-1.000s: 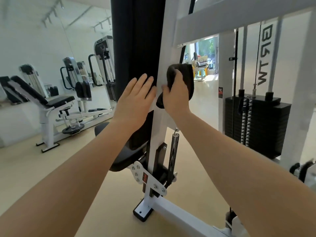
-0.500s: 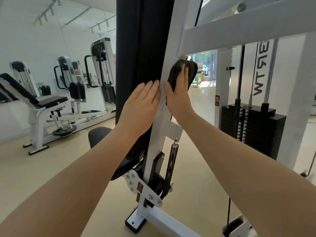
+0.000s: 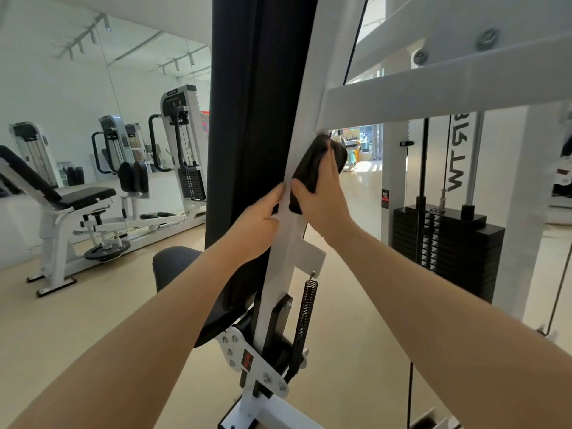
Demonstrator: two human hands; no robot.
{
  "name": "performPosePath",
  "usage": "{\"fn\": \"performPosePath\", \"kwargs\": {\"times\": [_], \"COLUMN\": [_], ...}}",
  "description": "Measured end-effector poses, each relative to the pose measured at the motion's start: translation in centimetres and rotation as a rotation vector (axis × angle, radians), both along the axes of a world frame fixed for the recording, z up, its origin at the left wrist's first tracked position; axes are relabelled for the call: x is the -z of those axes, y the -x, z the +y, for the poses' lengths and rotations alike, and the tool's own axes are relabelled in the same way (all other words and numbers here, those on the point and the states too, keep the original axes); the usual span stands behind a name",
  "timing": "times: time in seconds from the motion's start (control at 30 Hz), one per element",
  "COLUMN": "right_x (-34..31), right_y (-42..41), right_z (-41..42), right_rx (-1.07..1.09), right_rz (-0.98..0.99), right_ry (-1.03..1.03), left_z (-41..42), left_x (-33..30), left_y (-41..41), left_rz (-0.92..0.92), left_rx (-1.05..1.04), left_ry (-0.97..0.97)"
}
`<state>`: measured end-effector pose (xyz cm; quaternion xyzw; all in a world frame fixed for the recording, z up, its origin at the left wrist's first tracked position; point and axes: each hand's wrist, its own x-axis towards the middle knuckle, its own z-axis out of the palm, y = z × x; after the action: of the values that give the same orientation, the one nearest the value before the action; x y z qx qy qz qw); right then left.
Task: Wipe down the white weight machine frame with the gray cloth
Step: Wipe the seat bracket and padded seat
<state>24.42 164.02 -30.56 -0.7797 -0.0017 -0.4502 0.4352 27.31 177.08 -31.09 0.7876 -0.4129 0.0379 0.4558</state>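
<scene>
The white weight machine frame [image 3: 289,243] rises as a slanted upright post through the middle of the head view, joined by a white crossbeam [image 3: 433,97] at upper right. A dark gray cloth [image 3: 312,168], folded thick, lies against the post just under that joint. My right hand [image 3: 322,196] presses the cloth onto the post, fingers straight along it and thumb under its lower edge. My left hand [image 3: 260,224] curls around the post's left edge, beside the black back pad [image 3: 257,119].
A black seat [image 3: 173,264] juts out low on the left. A black spring [image 3: 306,317] and bolted bracket [image 3: 247,357] sit low on the post. The black weight stack [image 3: 448,246] stands at right. More gym machines [image 3: 93,218] line the mirrored wall at left.
My right hand has slid the cloth up the post until it sits under the crossbeam. My left hand went from lying flat on the pad to curling around the post's edge.
</scene>
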Motion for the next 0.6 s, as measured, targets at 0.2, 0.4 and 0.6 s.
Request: {"fn": "performPosePath", "kwargs": {"times": [0.2, 0.4, 0.6], "right_x": [1.8, 2.5, -2.0], "right_y": [0.7, 1.7, 5.4], "right_z": [1.1, 1.4, 2.7], "right_rx": [0.15, 0.13, 0.088], "right_rz": [0.164, 0.169, -0.071], "right_ry": [0.089, 0.102, 0.07], "left_z": [-0.1, -0.7, -0.8], "left_x": [-0.5, -0.5, -2.3], "left_y": [0.4, 0.8, 2.5], "left_rz": [0.16, 0.194, 0.215], "left_rx": [0.002, -0.053, -0.082], "left_ry": [0.043, 0.004, -0.019]}}
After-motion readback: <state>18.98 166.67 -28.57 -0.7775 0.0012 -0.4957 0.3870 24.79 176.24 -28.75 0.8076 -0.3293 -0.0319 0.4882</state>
